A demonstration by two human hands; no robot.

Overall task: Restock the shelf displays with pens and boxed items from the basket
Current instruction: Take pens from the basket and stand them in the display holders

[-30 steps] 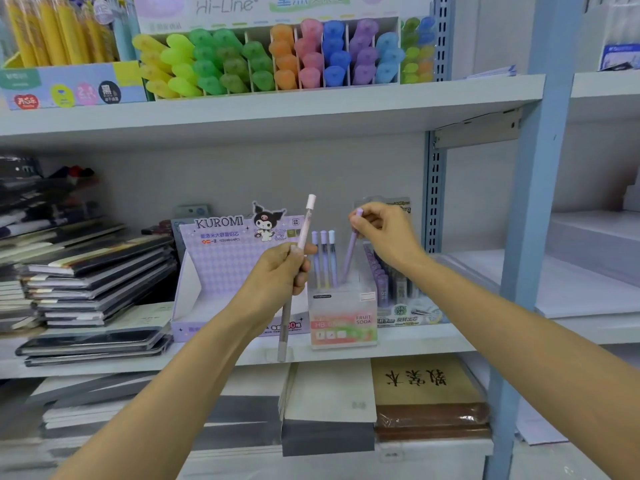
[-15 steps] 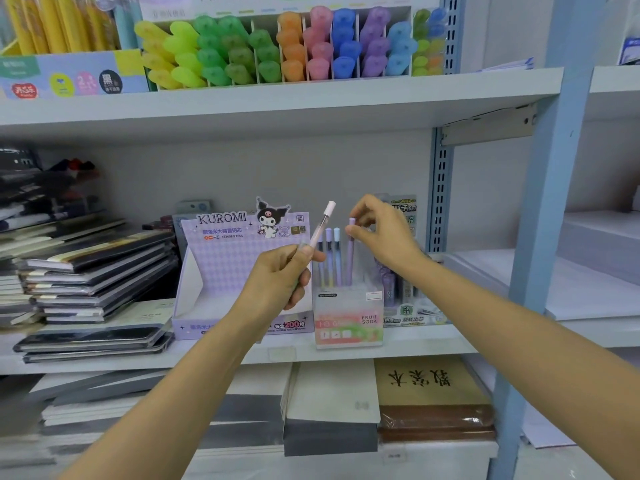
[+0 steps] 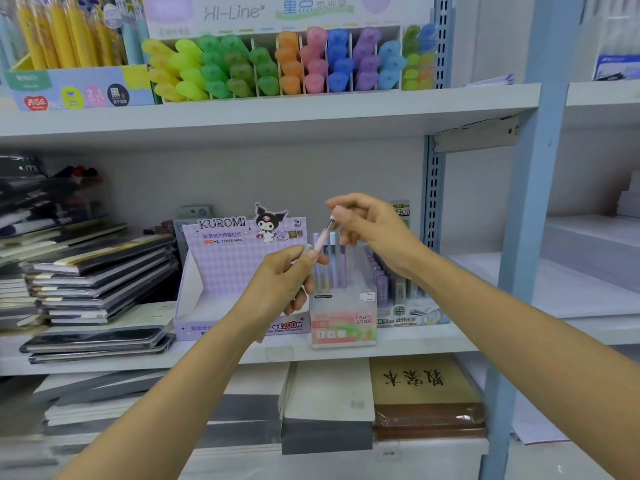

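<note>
My left hand [image 3: 282,284] grips a pale pink pen [image 3: 323,235], tilted up to the right, in front of the middle shelf. My right hand [image 3: 367,225] pinches that pen's upper end between thumb and fingers. Just behind and below stands a clear Fruit Soda pen box [image 3: 343,320] with several pastel pens [image 3: 337,261] upright in it. The basket is out of view.
A purple Kuromi display box [image 3: 225,271] stands left of the pen box; a lead-refill display [image 3: 394,289] stands to its right. Notebook stacks [image 3: 97,271] fill the left. Highlighters [image 3: 277,64] line the upper shelf. A blue upright post [image 3: 523,237] is at right.
My right hand let go of the purple pen standing in the box and moved left onto the top of the pink pen. My left hand tilted that pen further right.
</note>
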